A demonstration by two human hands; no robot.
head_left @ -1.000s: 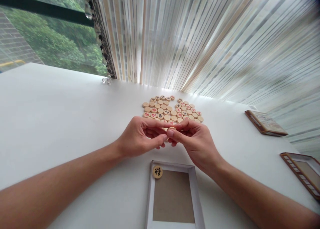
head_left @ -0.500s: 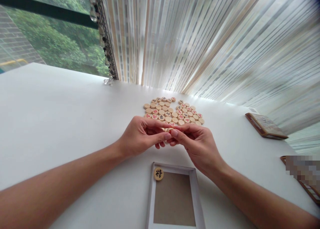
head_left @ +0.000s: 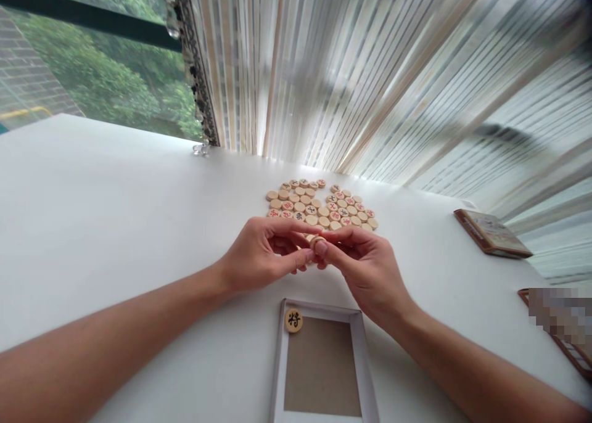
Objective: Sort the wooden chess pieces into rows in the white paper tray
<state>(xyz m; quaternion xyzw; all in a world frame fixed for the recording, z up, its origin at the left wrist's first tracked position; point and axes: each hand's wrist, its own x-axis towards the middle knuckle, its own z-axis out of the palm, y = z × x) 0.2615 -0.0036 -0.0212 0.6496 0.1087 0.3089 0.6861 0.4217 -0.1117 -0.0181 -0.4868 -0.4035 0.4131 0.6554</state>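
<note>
My left hand [head_left: 259, 256] and my right hand [head_left: 365, 266] meet above the white table [head_left: 115, 225], fingertips pinched together on one small round wooden game piece [head_left: 317, 242]. Just beyond them lies a cluster of several wooden discs [head_left: 321, 204] marked with red or black characters. Below my hands sits a shallow white box [head_left: 320, 364] with a brown floor. One disc with a black character [head_left: 293, 319] rests in its top left corner.
A striped curtain [head_left: 370, 71] hangs behind the table, with a window onto trees at the far left. A brown box lid [head_left: 491, 232] lies at the right, and another framed box [head_left: 567, 333] sits at the right edge, partly blurred.
My hands have stayed together over the same spot, fingers shifting slightly around the held disc. The view moved a little.
</note>
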